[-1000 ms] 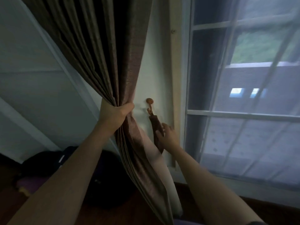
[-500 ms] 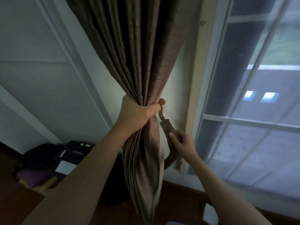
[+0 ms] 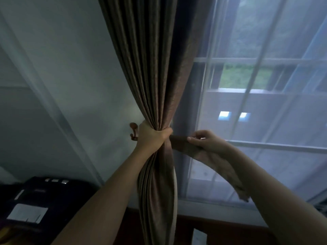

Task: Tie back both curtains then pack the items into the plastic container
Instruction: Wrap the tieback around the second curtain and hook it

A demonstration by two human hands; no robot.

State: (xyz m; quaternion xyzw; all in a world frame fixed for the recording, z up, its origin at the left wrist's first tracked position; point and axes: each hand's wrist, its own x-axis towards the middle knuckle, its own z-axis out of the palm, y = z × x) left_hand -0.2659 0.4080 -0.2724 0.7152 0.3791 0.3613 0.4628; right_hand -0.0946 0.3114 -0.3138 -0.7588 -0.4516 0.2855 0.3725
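Curtain: brown pleated curtain (image 3: pixel 150 68) hangs from the top of the view and is bunched to a narrow waist, with its lower length falling straight down past the left forearm.
Left hand: left hand (image 3: pixel 152 137) is clenched round that waist, fingers wrapped fully about the folds, just right of the hook.
Hook: small reddish-brown wall hook (image 3: pixel 134 130) sits on the pale wall, touching or just beside the back of the left hand; part of it is hidden by the hand.
Tieback: dark fabric tieback (image 3: pixel 184 143) runs from the gathered waist out to the right, then its free end drops down and right along the right forearm.
Right hand: right hand (image 3: pixel 208 140) pinches the band, fingers (image 3: pixel 192 138) pressed on its upper edge, to the window side of the curtain.
Key relation: band's long axis lies roughly level, crossing in front of the bunch from right to left; the hook lies on the far, left side of the curtain from the right hand, so the left hand is much the nearer to it.
Judgement: the band's end probably has to travel left, round the bunch, to reach the hook.
Container: plastic container is not in view.
Writing: none readable; a pale label on the dark bag (image 3: pixel 28 213) at lower left is too blurred.
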